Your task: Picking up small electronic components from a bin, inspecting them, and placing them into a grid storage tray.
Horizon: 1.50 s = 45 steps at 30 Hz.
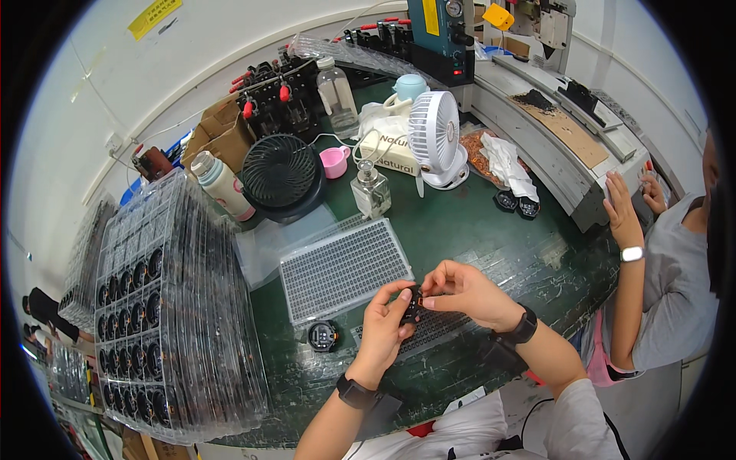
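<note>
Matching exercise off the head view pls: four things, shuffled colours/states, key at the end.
Column 1
1. Left hand
2. Cup with handle
3. Fan farther right
4. Stacked trays

Column 2
A. White
B. Clear plastic, with round dark pieces showing in them
C. Holding a small dark part
D. Pink

Pairs: 1-C, 2-D, 3-A, 4-B
</note>
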Motion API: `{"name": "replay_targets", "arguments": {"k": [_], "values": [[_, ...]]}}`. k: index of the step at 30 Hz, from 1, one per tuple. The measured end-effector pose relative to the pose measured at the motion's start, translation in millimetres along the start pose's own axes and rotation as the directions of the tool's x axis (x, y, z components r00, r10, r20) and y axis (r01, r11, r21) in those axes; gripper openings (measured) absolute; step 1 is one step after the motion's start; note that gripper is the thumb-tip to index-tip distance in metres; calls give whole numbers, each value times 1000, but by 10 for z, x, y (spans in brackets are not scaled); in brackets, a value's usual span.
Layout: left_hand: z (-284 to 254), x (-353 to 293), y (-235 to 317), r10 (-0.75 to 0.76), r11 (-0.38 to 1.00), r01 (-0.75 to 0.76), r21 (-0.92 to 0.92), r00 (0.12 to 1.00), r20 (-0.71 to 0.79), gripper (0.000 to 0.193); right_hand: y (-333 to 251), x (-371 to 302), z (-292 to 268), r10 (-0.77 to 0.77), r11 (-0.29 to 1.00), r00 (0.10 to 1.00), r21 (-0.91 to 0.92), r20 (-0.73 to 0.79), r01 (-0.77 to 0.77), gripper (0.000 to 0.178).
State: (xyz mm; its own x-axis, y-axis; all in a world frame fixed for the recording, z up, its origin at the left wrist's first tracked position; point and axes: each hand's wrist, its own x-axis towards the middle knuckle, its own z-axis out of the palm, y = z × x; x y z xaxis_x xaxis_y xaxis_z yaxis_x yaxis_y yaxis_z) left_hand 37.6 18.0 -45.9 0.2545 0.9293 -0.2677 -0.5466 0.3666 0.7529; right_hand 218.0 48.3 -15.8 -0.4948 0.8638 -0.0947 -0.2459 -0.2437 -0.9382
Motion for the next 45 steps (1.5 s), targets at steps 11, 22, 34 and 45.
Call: {"name": "replay_targets", "arguments": {"k": [11, 22, 34, 45], "values": [[100, -43, 14, 40, 995, -38, 92, 999, -26, 18, 27, 17, -61, 100, 986, 993, 130, 59, -107, 28], [131, -68, 29, 102, 979, -101, 175, 995, 4, 16, 17, 45, -142, 194, 950, 962, 208, 194, -234, 19], [-77, -377, 731, 217, 918, -201, 342, 976, -7, 12, -41, 19, -58, 315, 947, 938, -104, 142, -303, 27], [-826, -554, 1083, 326, 268, -50, 962, 944, -41, 13, -16, 27, -27, 324, 932, 932, -223, 163, -285, 15]]}}
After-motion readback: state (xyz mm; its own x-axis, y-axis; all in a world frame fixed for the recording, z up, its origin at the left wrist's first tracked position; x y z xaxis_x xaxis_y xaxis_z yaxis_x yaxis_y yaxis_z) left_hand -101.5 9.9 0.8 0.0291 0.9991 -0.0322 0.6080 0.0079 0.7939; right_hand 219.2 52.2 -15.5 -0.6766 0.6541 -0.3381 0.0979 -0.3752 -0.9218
